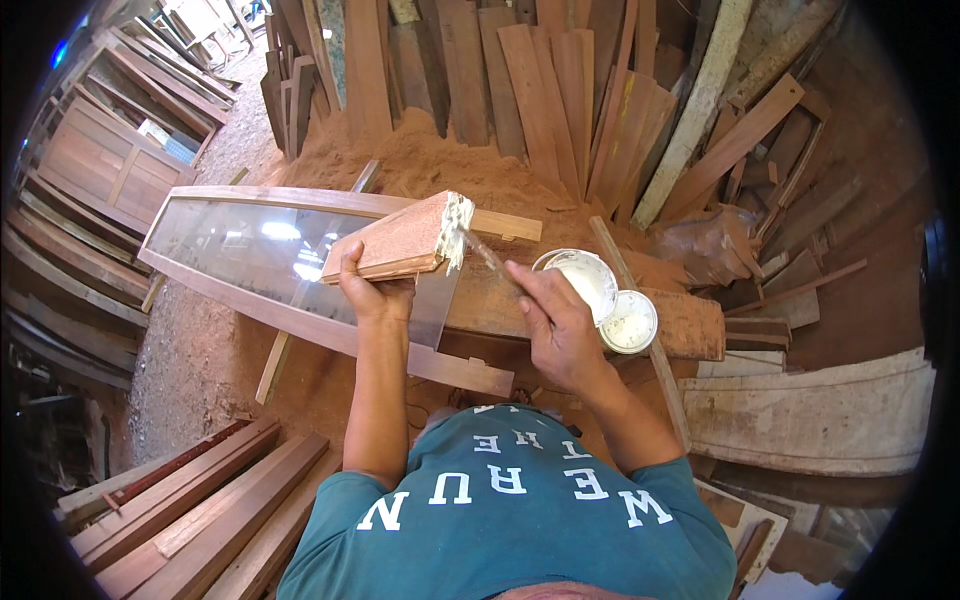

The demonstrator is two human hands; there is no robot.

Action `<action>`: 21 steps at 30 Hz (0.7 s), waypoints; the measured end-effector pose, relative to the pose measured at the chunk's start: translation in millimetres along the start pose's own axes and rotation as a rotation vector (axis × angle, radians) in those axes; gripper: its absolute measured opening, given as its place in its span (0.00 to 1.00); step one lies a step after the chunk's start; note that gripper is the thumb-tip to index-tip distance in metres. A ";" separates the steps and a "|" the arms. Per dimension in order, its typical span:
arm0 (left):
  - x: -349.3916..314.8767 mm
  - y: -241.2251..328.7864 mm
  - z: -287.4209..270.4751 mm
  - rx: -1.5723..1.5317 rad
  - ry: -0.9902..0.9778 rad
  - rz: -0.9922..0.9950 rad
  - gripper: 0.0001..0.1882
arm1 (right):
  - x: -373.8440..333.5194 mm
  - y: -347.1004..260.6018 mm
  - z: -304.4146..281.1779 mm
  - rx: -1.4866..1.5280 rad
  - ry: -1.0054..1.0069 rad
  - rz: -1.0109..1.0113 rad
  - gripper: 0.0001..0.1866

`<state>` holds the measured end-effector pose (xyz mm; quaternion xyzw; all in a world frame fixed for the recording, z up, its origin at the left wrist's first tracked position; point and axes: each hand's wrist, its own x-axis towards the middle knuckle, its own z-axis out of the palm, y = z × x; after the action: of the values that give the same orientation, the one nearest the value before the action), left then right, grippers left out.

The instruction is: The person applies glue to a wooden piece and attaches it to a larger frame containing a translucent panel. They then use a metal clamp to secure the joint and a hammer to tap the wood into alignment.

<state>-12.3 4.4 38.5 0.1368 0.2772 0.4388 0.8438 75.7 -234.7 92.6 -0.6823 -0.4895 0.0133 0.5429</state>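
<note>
My left hand (375, 293) grips a short, wide wooden board (392, 238) from below, holding it tilted above a door-like frame. Thick whitish paste (456, 228) coats the board's right end, looking like glue. In my right hand (556, 325) is a thin stick (488, 256), pinched between the fingers, its tip against the pasted end. A white tub (588, 282) stands just beyond my right hand, and a round white lid (630, 326) with smears lies beside it. Under the board is the long wooden frame (465, 372) with a glass pane (250, 238) in it.
The frame lies across wooden battens (272, 368). A wide plank (680, 322) extends to the right under the tub. Boards (545, 105) lean at the back above heaped sawdust (420, 150). Long timbers (215, 535) lie at lower left, and panels (100, 165) are stacked at far left.
</note>
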 end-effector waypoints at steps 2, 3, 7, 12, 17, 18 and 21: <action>1.4 0.6 -1.6 -0.023 0.009 -0.017 0.29 | -4.2 -5.9 5.0 0.023 -0.006 -0.092 0.23; 1.7 1.1 -1.6 -0.030 0.020 -0.017 0.28 | -6.1 -10.3 4.8 0.034 -0.020 -0.122 0.24; 9.8 1.5 -11.1 -0.039 0.022 -0.008 0.32 | 1.6 -7.2 7.4 -0.067 0.022 -0.160 0.24; 11.1 0.7 -16.5 0.044 -0.026 0.018 0.34 | -2.5 -2.8 4.9 -0.118 -0.090 -0.238 0.25; -1.5 1.4 -8.3 0.064 0.020 0.017 0.35 | -6.5 2.8 -1.5 -0.059 -0.026 -0.183 0.24; -1.4 4.2 -12.4 0.064 0.001 0.019 0.34 | -0.7 4.4 -8.4 -0.064 0.028 -0.161 0.24; 8.8 4.6 -28.7 0.063 -0.065 0.013 0.32 | 13.9 14.9 -14.3 -0.150 0.054 -0.170 0.24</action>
<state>-28.2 13.9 14.4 0.1793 0.2625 0.4307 0.8447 100.5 -234.6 94.4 -0.6771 -0.5304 -0.0877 0.5025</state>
